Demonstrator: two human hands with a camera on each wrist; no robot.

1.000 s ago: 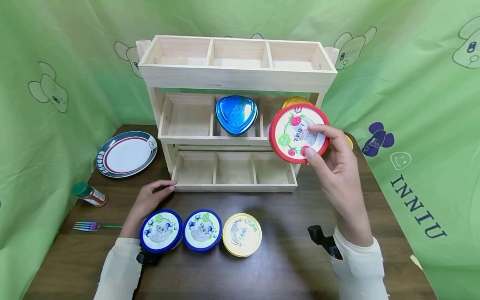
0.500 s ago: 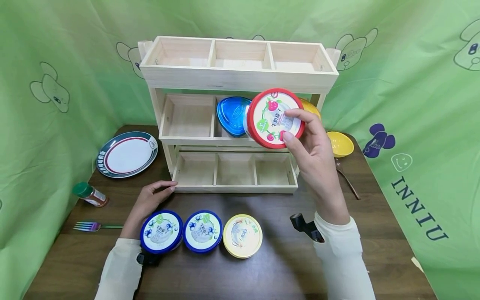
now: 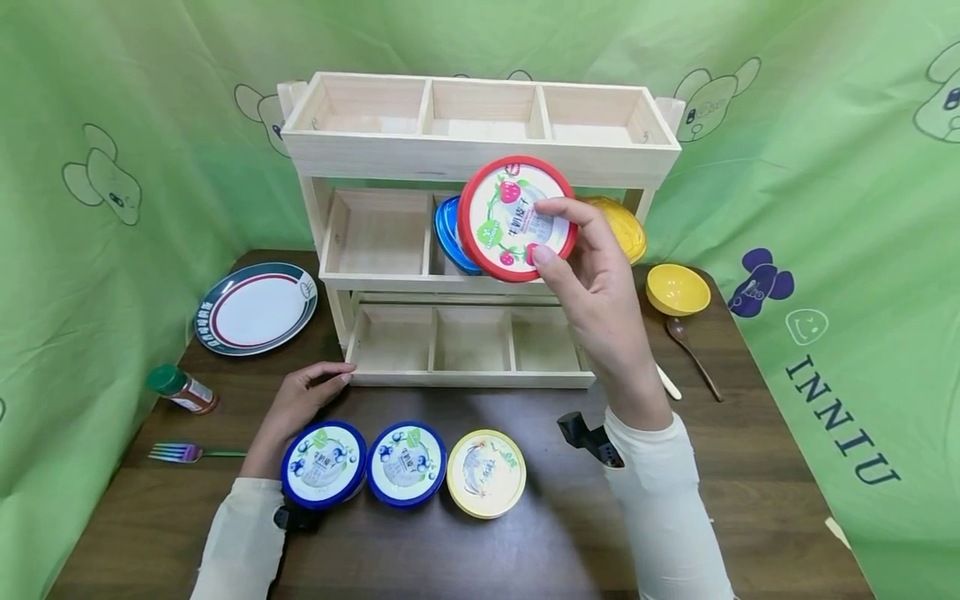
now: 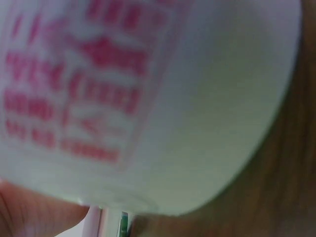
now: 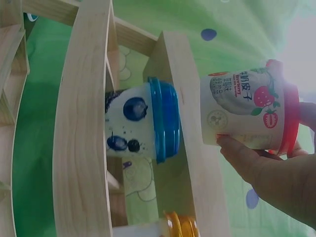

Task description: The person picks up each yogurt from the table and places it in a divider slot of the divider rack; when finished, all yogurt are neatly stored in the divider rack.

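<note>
My right hand (image 3: 603, 296) grips a yogurt tub (image 3: 501, 223) with a red lid and strawberry print, thumb and fingers round it. It is held up before the wooden rack's (image 3: 375, 157) middle tier, partly hiding a blue-lidded tub (image 3: 450, 237) in the centre compartment. In the right wrist view the red-lidded tub (image 5: 242, 111) hangs apart from the rack. At the lowest tier's left front corner, my left hand (image 3: 303, 398) rests with its fingertips touching the wood. Close to that wrist, a blurred white tub wall (image 4: 212, 113) fills the left wrist view.
Two blue-lidded tubs (image 3: 325, 464) and a yellow-lidded one (image 3: 486, 473) line the table's front. A yellow-lidded tub (image 3: 618, 229) sits in the middle tier's right compartment. Left are a plate (image 3: 255, 310), spice jar (image 3: 180, 388) and fork (image 3: 187, 452); right, a yellow bowl (image 3: 678, 289) and spoon (image 3: 693, 358).
My right hand has carried the red-lidded tub left and upward, from before the right compartment to before the centre one. The left hand has stayed put.
</note>
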